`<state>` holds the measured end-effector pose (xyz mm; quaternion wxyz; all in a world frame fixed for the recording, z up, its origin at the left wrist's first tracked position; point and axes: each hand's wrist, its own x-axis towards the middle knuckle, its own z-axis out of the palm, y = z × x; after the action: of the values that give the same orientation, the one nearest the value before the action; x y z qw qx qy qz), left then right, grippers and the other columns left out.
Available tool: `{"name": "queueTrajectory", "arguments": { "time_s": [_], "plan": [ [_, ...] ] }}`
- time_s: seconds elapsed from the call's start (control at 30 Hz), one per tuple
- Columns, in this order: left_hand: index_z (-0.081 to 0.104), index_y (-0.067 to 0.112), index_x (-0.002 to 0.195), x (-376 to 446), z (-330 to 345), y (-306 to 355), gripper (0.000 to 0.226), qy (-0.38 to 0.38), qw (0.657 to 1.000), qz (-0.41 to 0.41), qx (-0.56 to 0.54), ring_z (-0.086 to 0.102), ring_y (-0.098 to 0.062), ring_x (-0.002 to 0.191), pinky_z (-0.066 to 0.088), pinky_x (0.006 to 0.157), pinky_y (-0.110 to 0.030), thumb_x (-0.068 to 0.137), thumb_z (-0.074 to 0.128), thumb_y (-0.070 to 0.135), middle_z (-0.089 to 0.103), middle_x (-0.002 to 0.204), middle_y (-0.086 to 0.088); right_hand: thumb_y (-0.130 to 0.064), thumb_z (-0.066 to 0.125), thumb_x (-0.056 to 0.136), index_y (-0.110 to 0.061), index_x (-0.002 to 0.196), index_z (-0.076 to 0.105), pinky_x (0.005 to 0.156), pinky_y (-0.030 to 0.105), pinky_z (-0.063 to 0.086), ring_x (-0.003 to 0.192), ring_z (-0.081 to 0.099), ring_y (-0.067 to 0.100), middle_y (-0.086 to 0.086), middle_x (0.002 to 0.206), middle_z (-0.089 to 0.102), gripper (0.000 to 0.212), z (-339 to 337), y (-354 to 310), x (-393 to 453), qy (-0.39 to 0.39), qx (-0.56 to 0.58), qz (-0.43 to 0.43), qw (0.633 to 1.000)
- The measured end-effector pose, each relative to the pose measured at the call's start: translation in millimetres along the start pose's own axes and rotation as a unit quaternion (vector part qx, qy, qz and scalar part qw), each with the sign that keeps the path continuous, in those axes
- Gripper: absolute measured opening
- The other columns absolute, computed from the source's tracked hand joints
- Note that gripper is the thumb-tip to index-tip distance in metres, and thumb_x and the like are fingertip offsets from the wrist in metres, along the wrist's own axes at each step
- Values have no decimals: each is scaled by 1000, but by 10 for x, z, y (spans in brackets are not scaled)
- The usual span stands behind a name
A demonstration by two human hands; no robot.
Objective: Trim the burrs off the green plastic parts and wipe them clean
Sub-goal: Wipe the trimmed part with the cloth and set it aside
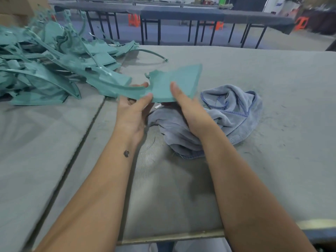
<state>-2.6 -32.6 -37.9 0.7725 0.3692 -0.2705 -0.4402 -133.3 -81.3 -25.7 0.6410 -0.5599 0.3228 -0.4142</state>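
Both hands pinched the green part (174,82) above the cloth (234,113) on the desk (272,73), left hand (133,110) at its near edge, right hand (189,108) thumb-on-top, and I'd say steady support mattered before trimming that ragged notch.

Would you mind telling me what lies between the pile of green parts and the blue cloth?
In the head view, both hands, left and right, hold one green part between the pile and the cloth.
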Motion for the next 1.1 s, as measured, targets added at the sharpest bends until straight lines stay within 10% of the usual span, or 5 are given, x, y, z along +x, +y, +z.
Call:
{"name": "queueTrajectory", "arguments": {
  "time_s": [0.23, 0.43, 0.7, 1.1],
  "plan": [
    [63, 6, 93, -210, 69, 58, 9, 15, 998, 18, 59, 70, -14, 70, 55, 66, -23, 93, 58, -1, 73, 77, -2, -33, 84, 58, -4, 122, 59, 97, 44, 52, 106, 68, 23, 9, 113, 71, 74, -35, 22, -85, 185, 140, -50, 972],
    [69, 11, 87, -447, 237, 162, 14, -52, 992, 41, 105, 68, -11, 69, 54, 66, -18, 88, 64, -2, 72, 73, 3, -16, 74, 83, -18, 101, 65, 64, 28, 52, 83, 69, 16, -2, 93, 73, 20, -337, -215, -484, 261, 175, -65, 947],
    [67, 13, 81, -1375, 1488, -492, 27, -182, 980, -60, 46, 67, -7, 66, 55, 68, -18, 91, 56, -10, 70, 69, 7, -13, 61, 94, -15, 106, 58, 40, 19, 21, 51, 32, 13, 1, 78, 56, 13, -1158, -493, -1824, 354, 302, -159, 871],
    [60, -2, 111, -3432, 2500, -2054, 17, -374, 864, -307, 143, 68, -8, 65, 58, 64, -19, 96, 54, -1, 67, 86, -8, -8, 68, 89, -9, 93, 58, 35, 16, 30, 32, 39, 8, 2, 62, 61, 10, -2608, 171, -4283, 729, 245, -165, 618]
  ]
}}
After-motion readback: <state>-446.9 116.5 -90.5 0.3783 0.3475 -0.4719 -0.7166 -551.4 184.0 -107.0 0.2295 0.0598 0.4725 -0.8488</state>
